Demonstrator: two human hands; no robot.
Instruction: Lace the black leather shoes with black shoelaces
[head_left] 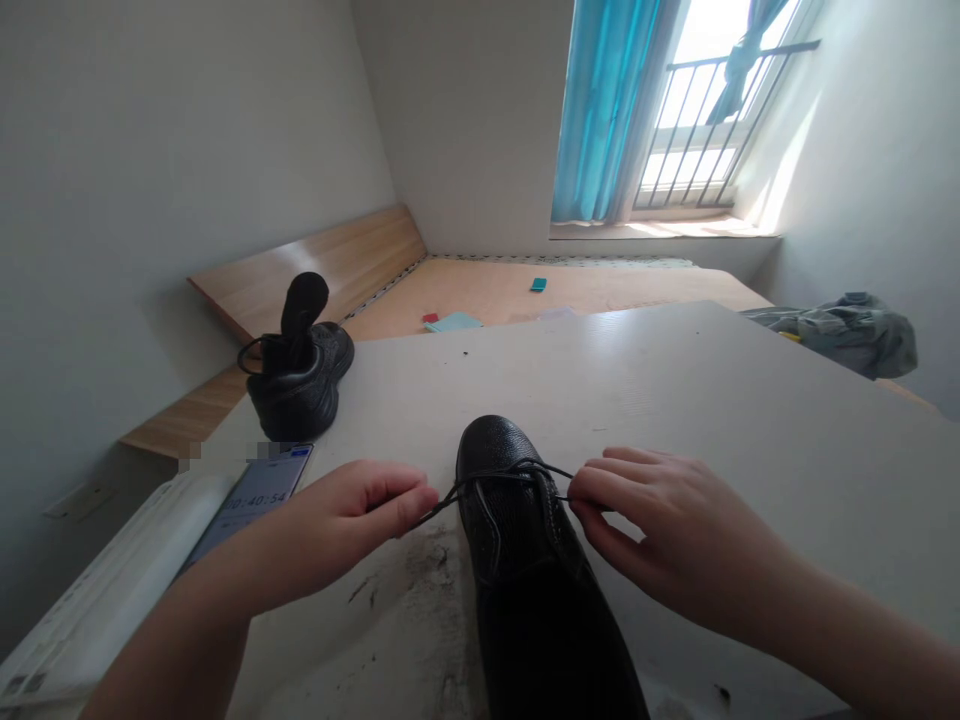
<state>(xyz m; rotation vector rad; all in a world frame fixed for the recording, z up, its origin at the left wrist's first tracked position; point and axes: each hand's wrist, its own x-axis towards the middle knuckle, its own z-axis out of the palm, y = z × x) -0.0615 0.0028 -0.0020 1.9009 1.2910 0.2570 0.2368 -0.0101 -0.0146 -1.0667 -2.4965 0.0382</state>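
A black leather shoe [496,450] stands on the white table, its toe pointing away from me and its opening toward me. A thin black shoelace [517,468] crosses over its front and stretches out to both sides. On the left of the shoe, my left hand [375,505] pinches one part of the lace between thumb and fingers. My right hand [637,505] grips the lace on the other side, close to the shoe's edge. The lace is drawn out between the two hands. Its lower eyelets are partly hidden by the crossing strands.
A second black shoe [296,385] with its tongue raised stands at the table's left edge. Nearer me lie a phone [255,490] showing a timer and a white stack [127,570]. Behind the table [600,380] is a bed [480,280]; crumpled clothing [855,335] lies at the right.
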